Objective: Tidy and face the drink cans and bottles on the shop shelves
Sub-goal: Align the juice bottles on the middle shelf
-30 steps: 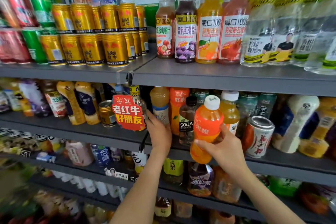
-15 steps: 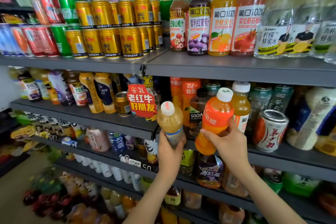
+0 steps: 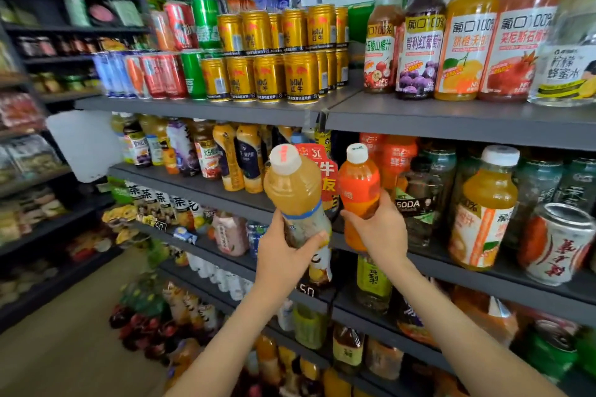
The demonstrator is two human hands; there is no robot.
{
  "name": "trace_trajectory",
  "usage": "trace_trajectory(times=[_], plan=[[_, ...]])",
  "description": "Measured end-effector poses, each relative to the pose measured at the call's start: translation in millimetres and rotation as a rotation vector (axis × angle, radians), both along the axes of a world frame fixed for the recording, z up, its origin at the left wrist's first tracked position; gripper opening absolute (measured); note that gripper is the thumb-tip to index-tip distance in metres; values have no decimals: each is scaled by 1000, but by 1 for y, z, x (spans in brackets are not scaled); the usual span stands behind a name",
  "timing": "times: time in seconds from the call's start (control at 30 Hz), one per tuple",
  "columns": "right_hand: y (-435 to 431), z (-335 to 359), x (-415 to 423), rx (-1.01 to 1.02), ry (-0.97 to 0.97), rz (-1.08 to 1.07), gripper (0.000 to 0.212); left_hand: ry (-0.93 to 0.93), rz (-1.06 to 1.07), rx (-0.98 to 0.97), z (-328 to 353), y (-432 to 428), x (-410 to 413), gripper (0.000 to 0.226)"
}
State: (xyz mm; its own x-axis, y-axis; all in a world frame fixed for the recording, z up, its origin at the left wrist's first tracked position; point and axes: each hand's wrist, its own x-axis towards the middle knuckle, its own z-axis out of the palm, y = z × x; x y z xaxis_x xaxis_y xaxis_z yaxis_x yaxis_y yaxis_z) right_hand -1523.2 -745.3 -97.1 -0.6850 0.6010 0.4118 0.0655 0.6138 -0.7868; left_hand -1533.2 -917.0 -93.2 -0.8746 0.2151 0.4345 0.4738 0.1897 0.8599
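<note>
Grey shelves (image 3: 451, 121) (several tiers) with gold cans (image 3: 301, 78) and juice bottles (image 3: 461, 42)

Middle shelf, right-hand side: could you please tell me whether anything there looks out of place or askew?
Yes: the red-and-white can near the right end of the middle shelf looks tilted, its top leaning left, and it is a lone can among bottles. The orange juice bottle beside it stands upright.

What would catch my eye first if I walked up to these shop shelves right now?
Two bottles held up in front of the middle shelf: the left hand grips a pale amber bottle and the right hand grips an orange bottle beside it. Above, two tiers of gold cans fill the top shelf, with tall juice bottles to their right.
</note>
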Motion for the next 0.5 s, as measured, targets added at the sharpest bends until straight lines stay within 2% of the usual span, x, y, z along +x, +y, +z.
trace_trajectory(times=[0.2, 0.37, 0.43, 0.5], plan=[[1, 5, -34, 27, -37, -60, 80, -16, 34, 88, 22, -22, -10, 48], [5, 2, -47, 108, -60, -51, 102, -17, 37, 126, 42, -25, -19, 42], [6, -7, -45, 296, -32, -100, 111, -13, 40, 117, 47, -25, -23, 42], [6, -18, -42, 598, -11, -190, 112, -15, 43, 106, 50, -23, -25, 42]])
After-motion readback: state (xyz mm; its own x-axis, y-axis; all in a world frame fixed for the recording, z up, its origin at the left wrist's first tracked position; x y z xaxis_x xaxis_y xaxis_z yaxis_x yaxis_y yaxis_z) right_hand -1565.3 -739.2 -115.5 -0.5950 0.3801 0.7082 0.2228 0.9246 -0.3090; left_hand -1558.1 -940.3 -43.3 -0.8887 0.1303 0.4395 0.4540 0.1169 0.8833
